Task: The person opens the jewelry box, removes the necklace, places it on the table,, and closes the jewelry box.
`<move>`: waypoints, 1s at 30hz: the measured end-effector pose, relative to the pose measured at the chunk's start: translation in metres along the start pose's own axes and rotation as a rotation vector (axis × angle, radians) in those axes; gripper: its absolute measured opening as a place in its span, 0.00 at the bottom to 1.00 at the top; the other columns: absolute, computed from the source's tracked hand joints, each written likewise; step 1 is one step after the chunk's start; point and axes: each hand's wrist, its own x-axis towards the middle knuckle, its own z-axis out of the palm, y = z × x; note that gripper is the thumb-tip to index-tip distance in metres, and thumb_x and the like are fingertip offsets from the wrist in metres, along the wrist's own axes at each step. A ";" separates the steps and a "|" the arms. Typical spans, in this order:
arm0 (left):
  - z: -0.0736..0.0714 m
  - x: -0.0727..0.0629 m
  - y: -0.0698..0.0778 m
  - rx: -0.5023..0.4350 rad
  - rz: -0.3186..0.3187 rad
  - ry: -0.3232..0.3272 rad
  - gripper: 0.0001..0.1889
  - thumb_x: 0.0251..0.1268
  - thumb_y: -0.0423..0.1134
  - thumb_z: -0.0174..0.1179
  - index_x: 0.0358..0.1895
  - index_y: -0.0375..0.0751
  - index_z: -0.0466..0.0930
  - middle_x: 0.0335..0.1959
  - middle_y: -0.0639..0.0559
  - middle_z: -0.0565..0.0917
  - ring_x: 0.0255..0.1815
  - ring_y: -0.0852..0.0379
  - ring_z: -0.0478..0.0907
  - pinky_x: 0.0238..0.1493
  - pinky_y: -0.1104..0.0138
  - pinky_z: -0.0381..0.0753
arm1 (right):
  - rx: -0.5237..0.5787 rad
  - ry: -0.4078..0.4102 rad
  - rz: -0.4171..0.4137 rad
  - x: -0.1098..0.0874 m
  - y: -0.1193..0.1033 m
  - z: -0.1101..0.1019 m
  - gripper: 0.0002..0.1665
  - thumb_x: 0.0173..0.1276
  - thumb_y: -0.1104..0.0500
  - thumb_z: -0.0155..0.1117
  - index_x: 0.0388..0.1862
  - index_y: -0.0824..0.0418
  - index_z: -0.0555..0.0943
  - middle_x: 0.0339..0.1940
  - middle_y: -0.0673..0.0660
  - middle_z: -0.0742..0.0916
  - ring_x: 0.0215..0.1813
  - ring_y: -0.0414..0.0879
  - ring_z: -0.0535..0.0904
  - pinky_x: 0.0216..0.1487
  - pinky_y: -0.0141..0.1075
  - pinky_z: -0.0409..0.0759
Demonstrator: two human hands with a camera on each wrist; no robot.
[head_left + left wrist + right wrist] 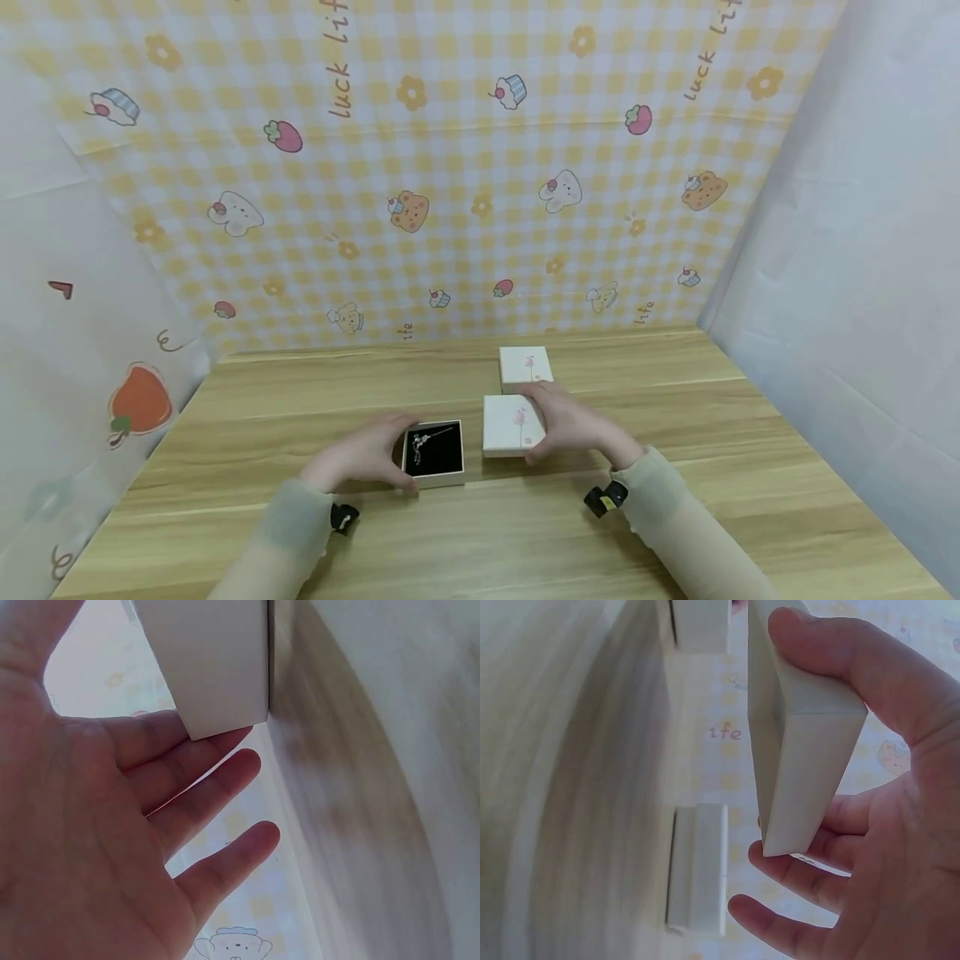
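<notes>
A small white jewelry box base (440, 481) sits on the table with a black insert, on which lies a silver piece of jewelry (422, 442) with a thin chain. My left hand (367, 454) grips this base from its left side, thumb at the near edge and fingertips at the far edge. In the left wrist view, the fingers meet the corner of the white box wall (210, 667). To the right, my right hand (573, 423) holds a white box lid (504, 427) printed with a pink flower. The right wrist view shows the lid's hollow underside (769, 735), raised off the table.
Behind the lid stands another white box (520, 365) with the same flower print, its cover on. The wooden table (480, 542) ends at a yellow checked cloth (465, 167) at the back. White cloth walls (862, 275) flank both sides.
</notes>
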 end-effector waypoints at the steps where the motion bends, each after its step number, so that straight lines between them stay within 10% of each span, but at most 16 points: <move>1: 0.000 0.000 -0.001 0.000 -0.004 -0.002 0.54 0.39 0.53 0.77 0.69 0.30 0.62 0.68 0.36 0.67 0.66 0.37 0.65 0.65 0.45 0.64 | 0.002 -0.003 0.002 -0.001 0.001 0.001 0.60 0.35 0.54 0.85 0.68 0.67 0.66 0.63 0.60 0.74 0.61 0.54 0.69 0.62 0.51 0.68; 30: -0.001 0.000 -0.001 0.016 -0.024 -0.002 0.52 0.39 0.53 0.77 0.69 0.32 0.63 0.69 0.37 0.67 0.68 0.38 0.62 0.66 0.45 0.63 | 0.003 -0.108 0.025 -0.006 0.013 0.022 0.58 0.37 0.57 0.83 0.68 0.68 0.65 0.64 0.60 0.73 0.60 0.52 0.70 0.62 0.49 0.69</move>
